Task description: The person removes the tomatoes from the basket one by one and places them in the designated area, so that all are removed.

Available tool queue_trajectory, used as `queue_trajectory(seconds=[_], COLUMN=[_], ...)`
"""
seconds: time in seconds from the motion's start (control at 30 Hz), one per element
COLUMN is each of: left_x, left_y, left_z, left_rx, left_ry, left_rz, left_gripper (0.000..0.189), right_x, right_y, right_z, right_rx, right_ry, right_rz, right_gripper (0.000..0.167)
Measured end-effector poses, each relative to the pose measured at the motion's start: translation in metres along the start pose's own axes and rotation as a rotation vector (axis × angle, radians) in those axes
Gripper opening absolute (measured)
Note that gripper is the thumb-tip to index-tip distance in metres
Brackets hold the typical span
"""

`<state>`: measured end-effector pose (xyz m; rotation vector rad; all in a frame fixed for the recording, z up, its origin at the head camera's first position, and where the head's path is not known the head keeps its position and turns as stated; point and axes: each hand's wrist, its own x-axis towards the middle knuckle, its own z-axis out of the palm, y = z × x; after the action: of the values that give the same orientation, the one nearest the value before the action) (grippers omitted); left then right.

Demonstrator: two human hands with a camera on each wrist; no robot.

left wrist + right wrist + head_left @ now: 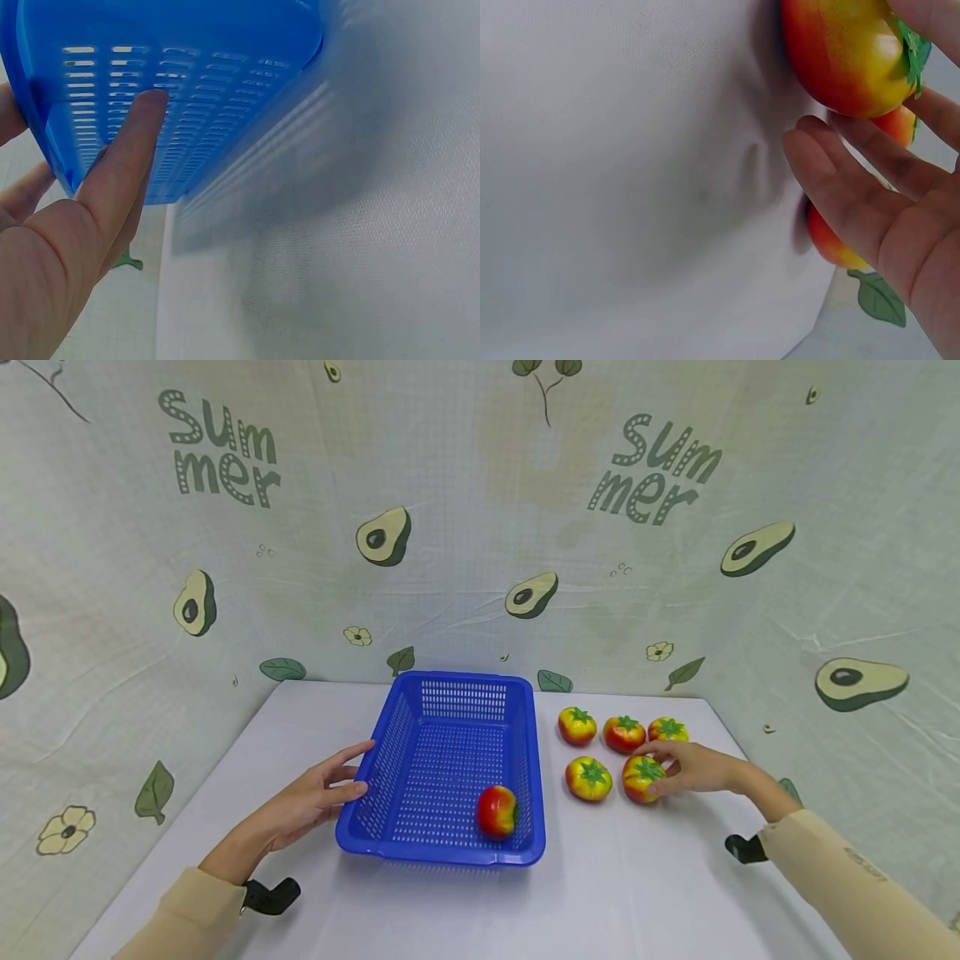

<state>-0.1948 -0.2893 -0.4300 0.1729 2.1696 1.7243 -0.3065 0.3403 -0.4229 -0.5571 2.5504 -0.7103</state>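
A blue plastic basket [441, 855] with slotted walls stands mid-table. Inside it, near the front right, lies a red-and-yellow fruit [496, 812], tipped on its side. My left hand [315, 797] is at the basket's left side, fingers fairly straight, index fingertip at the rim and thumb by the slotted wall [180, 75]. On the right, my right hand [693, 767] has its thumb and fingers around the front-right fruit [637, 779], which has a green leafy top. In the right wrist view this fruit [840, 60] sits between thumb and fingers; the lower fingers stay extended.
Beside the held fruit lies another fruit [588, 778]. Behind them stand a left fruit [577, 726], a middle fruit [623, 735] and a right fruit [667, 729], partly behind my hand. The white table [600, 893] meets an avocado-print cloth [465, 527] at back and sides.
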Motion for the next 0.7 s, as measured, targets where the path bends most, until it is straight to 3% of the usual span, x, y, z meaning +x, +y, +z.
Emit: queue_trajectory(seconds=[0.37,0.57,0.7], left_x=[0.0,0.001,0.001], left_y=[-0.001,-0.001,-0.001], left_z=[0.0,-0.001,-0.001], left_rx=[0.004,0.015,0.013], left_ry=[-0.002,-0.008,-0.005], left_rz=[-0.009,0.006,0.003], left_gripper=[0.079,0.079,0.079], right_x=[-0.006,-0.012,-0.012], right_y=[-0.002,-0.017,-0.037], right_z=[-0.011,-0.025,-0.034], right_rx=[-0.021,-0.102,-0.114], right_ry=[0.017,0.101,0.168], right_rz=[-0.095,-0.136,-0.227], right_gripper=[0.076,0.075,0.066])
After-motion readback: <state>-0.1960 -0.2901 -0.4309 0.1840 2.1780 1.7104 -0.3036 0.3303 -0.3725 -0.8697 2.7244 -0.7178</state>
